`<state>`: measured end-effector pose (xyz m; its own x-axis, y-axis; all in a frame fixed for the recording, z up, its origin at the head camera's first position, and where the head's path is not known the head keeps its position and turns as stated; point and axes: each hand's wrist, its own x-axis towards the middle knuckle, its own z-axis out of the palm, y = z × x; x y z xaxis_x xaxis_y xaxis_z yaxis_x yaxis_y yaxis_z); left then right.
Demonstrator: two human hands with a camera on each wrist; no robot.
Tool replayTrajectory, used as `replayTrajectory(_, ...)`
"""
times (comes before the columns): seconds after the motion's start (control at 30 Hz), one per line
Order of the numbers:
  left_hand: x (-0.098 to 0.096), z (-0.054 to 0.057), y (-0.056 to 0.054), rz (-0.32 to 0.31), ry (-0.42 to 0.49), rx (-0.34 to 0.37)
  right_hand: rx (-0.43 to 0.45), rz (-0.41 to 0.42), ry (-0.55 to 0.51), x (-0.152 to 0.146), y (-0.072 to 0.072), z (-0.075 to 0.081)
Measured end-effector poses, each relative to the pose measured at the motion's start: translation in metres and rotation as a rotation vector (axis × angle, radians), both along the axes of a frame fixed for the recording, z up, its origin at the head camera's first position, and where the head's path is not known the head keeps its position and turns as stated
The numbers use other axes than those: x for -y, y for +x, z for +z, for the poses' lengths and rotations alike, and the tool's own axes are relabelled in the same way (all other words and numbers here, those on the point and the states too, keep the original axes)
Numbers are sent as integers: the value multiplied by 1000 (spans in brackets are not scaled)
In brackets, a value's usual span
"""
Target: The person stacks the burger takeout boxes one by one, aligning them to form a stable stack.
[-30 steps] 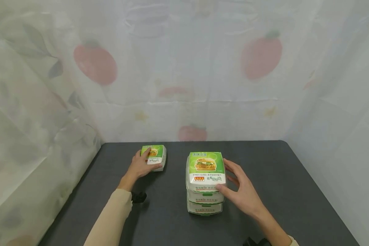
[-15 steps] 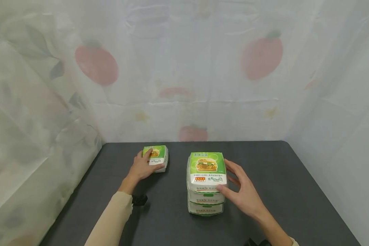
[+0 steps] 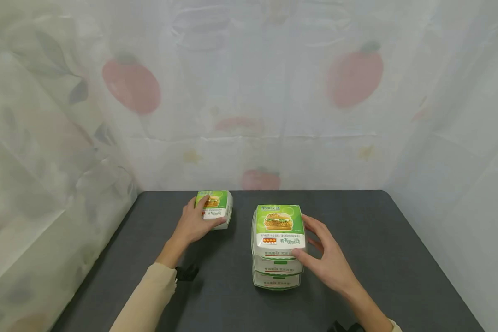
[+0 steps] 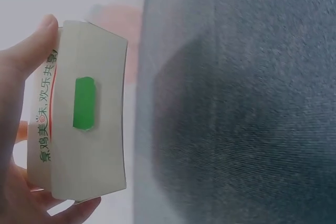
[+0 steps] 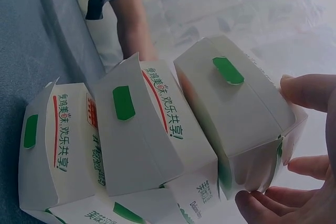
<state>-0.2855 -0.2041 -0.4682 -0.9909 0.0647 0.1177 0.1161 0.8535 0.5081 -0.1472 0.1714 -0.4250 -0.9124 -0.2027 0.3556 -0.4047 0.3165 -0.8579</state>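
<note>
My left hand [image 3: 192, 222] grips a small green-and-white burger box [image 3: 214, 213] with a burger picture on its lid, toward the back left. In the left wrist view the thumb lies on one side of this box [image 4: 89, 114] and fingers on the other, and its shadow falls on the table apart from it. My right hand [image 3: 329, 256] holds the right side of the top burger box [image 3: 277, 226] in a stack of three, thumb at the front corner. Below it are the middle box [image 5: 142, 129] and the bottom box [image 5: 55, 145], seen in the right wrist view.
The dark table [image 3: 228, 295] reaches back to a pale curtain [image 3: 299, 138] printed with fruit. More pale sheeting hangs along the left and right sides. A black wrist strap [image 3: 186, 273] sits on the left arm.
My left hand and its burger box have shifted a little to the right, and the box has risen slightly. The right hand and the stack stay in place.
</note>
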Motion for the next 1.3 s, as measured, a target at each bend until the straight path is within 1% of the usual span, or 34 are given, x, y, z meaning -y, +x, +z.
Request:
replayTrajectory(0.17,-4,13,9,-24,-3,-56,-15,8,-8,0,-1,0)
replayTrajectory(0.3,-8,23,14,-39,-23,-84,-18,10,-11,-1,-1,0)
replayTrajectory(0.4,-10,32,20,-53,-38,-98,-14,12,-10,-1,-2,-1)
replayTrajectory(0.57,-13,50,34,-78,-52,-118,8,9,-5,1,-2,0)
replayTrajectory(0.73,-15,65,44,-87,-50,-124,3,6,2,1,-2,1)
replayTrajectory(1.03,-17,92,59,-82,-42,-190,-1,12,5,1,-1,0)
replayTrajectory(1.17,-22,104,63,-90,-30,-211,-1,11,2,1,-1,0)
replayTrajectory(1.3,-29,114,68,-105,-16,-254,-13,18,-5,0,-2,-1)
